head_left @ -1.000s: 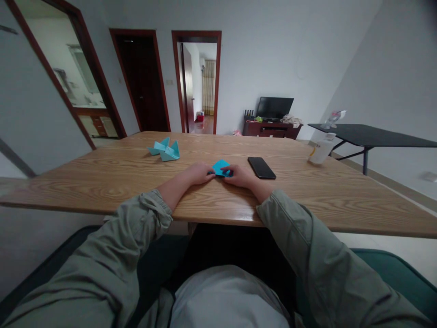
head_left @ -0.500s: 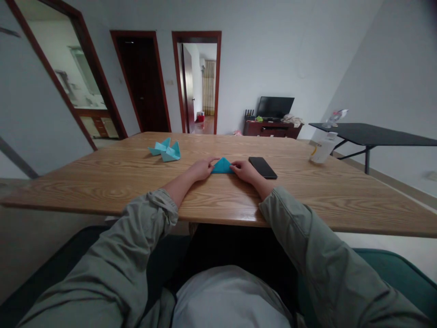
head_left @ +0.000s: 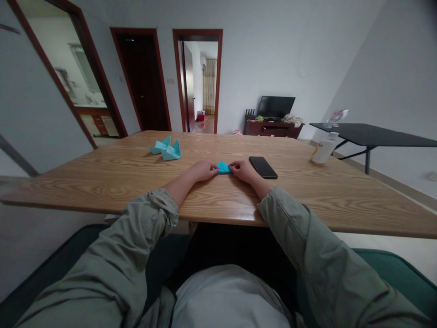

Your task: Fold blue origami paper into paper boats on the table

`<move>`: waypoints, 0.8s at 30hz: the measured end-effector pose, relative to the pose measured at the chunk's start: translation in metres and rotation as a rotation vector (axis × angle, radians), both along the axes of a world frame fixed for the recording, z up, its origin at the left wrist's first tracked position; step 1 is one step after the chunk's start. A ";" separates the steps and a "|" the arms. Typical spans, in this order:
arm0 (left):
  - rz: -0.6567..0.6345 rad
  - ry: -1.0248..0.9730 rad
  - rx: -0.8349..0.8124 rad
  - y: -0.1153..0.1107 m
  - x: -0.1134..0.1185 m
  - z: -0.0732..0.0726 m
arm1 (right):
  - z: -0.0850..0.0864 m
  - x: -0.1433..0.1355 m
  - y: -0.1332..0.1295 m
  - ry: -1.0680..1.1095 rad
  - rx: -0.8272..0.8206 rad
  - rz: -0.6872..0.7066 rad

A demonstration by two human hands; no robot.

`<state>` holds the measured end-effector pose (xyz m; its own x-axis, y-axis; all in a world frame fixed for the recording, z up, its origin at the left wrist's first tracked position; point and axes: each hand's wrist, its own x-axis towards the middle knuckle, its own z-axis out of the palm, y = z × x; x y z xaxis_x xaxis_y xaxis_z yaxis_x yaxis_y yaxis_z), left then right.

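Observation:
A small piece of folded blue paper (head_left: 223, 168) lies near the front middle of the wooden table, its top a low peak. My left hand (head_left: 205, 170) pinches its left end between thumb and fingers. At the right end, my right hand (head_left: 243, 169) grips the paper the same way. Both wrists rest low over the tabletop. To the left stands a finished-looking light blue origami piece (head_left: 166, 149) with several pointed flaps. A black smartphone (head_left: 263, 167) lies flat just beyond my right hand.
The wooden table (head_left: 116, 182) reaches wide to both sides. A white plastic bottle (head_left: 323, 149) stands tilted-looking at its right. Behind it is a black folding table (head_left: 372, 134). A television (head_left: 276, 107) sits on a low cabinet (head_left: 269, 129) by the far wall.
The blue paper's tall triangle has become lower and smaller between my hands. My left fingers have shifted slightly right and down over its end.

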<state>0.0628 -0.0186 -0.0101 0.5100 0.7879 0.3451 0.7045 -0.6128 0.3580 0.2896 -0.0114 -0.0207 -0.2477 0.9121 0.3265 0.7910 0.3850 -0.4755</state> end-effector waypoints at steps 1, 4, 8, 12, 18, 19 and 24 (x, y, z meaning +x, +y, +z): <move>0.010 -0.003 0.000 0.000 0.001 0.000 | 0.000 0.000 0.000 -0.006 0.007 0.002; 0.037 -0.004 -0.006 -0.002 0.004 0.001 | 0.002 -0.002 -0.004 -0.038 0.031 -0.004; 0.039 0.030 -0.002 -0.005 0.007 0.004 | 0.005 -0.004 -0.008 -0.100 0.048 -0.026; 0.071 0.145 0.030 -0.007 0.009 0.005 | 0.005 -0.005 -0.008 -0.156 0.053 -0.033; 0.077 0.250 0.055 -0.008 0.010 0.006 | 0.007 -0.007 -0.009 -0.204 0.056 -0.016; 0.083 0.263 0.051 -0.009 0.011 0.006 | 0.008 -0.008 -0.010 -0.212 0.055 -0.015; 0.086 0.318 0.074 -0.010 0.011 0.008 | 0.011 -0.009 -0.012 -0.246 0.051 -0.017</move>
